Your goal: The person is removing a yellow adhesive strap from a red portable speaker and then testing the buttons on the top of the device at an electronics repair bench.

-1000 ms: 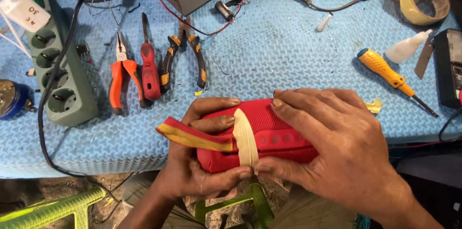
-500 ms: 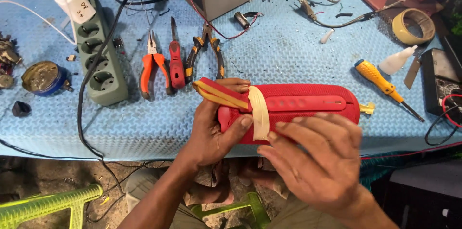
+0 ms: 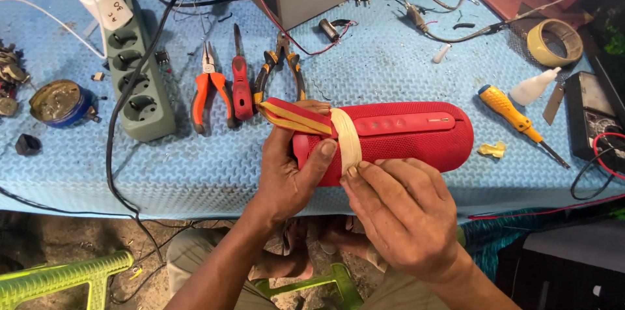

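A small white paper tag with handwriting is sitting at the far end of the green power strip, at the table's far left. A black meter is lying at the right edge, its screen not showing clearly.

Both forearms are bare, with no sleeve, watch or ring in view. The left hand and right hand wear no gloves, and the nails are short. Near the lower edge, the lap shows grey-green trousers, partly hidden by the arms.
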